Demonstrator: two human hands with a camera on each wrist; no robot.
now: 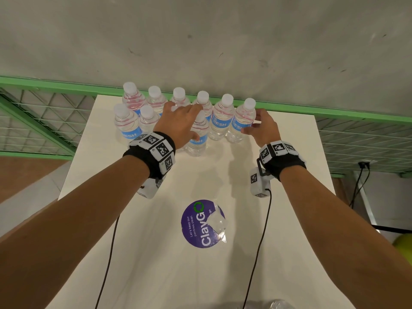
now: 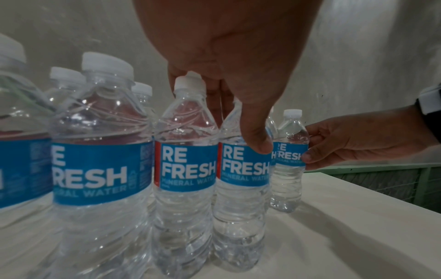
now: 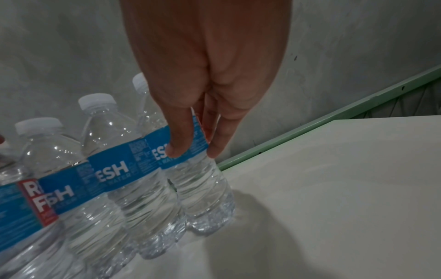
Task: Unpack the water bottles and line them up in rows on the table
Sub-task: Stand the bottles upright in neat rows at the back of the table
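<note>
Several clear water bottles with blue REFRESH labels and white caps stand in two rows at the far end of the white table point(image 1: 156, 264). My left hand point(image 1: 180, 123) reaches over the front row. Its thumb point(image 2: 257, 147) lies on the label of a front-row bottle point(image 1: 197, 143), and its fingers go down behind that bottle's neck. My right hand point(image 1: 263, 128) grips the rightmost back-row bottle point(image 1: 242, 123) at its label, thumb in front and fingers behind. That bottle point(image 3: 203, 188) stands upright on the table near the far edge.
A green metal rail point(image 1: 334, 117) with wire mesh runs just behind the table under a grey wall. A round purple sticker point(image 1: 198, 228) and a scrap of clear plastic point(image 1: 217, 224) lie mid-table. Another bottle top point(image 1: 278, 305) shows at the near edge.
</note>
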